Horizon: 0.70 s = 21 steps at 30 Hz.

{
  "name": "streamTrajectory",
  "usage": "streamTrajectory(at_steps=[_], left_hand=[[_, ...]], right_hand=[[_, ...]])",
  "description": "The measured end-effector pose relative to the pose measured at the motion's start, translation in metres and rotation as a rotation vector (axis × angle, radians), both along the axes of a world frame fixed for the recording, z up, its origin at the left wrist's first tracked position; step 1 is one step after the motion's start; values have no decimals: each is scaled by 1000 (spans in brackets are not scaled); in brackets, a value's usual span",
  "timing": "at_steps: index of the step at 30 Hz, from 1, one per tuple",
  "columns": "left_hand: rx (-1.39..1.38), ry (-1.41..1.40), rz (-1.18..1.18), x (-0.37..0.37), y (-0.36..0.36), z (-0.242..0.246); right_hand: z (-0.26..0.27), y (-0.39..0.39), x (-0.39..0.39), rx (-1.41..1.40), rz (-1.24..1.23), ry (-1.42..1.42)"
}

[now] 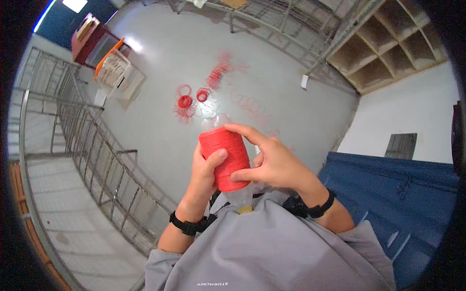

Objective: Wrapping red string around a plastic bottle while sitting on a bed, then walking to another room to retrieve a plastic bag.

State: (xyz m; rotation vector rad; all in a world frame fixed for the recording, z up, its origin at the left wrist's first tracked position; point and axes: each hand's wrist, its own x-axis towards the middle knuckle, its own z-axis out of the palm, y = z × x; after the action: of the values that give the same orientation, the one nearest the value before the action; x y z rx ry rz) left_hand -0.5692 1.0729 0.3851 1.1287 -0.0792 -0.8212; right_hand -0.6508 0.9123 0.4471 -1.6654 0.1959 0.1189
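A clear plastic bottle (216,122) with a yellow cap (245,209) lies across my hands, its base away from me and the cap towards my shirt. Red cord or rings (225,140) wrap closely around its middle in many layers side by side. My left hand (207,165) grips this wrapped part from the left, thumb on top. From the right, my right hand (269,160) touches it, index finger at the far edge and thumb near the lower end. Beyond the bottle, red coils (185,102) and loose red loops (214,77) lie on the grey floor.
Metal rack frames (105,152) stand at the left and along the far side (262,25). A translucent bin (122,78) stands at the upper left by a dark red box (87,40). Wooden cubbyholes (389,47) are at the upper right, a blue surface (393,196) at the right.
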Motion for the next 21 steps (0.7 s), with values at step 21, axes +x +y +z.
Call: streamTrajectory(at_steps=[21], left_hand=[[-70,-9,316,-15,225,-10]], right_hand=[[-3,203,28,-175,349,2]])
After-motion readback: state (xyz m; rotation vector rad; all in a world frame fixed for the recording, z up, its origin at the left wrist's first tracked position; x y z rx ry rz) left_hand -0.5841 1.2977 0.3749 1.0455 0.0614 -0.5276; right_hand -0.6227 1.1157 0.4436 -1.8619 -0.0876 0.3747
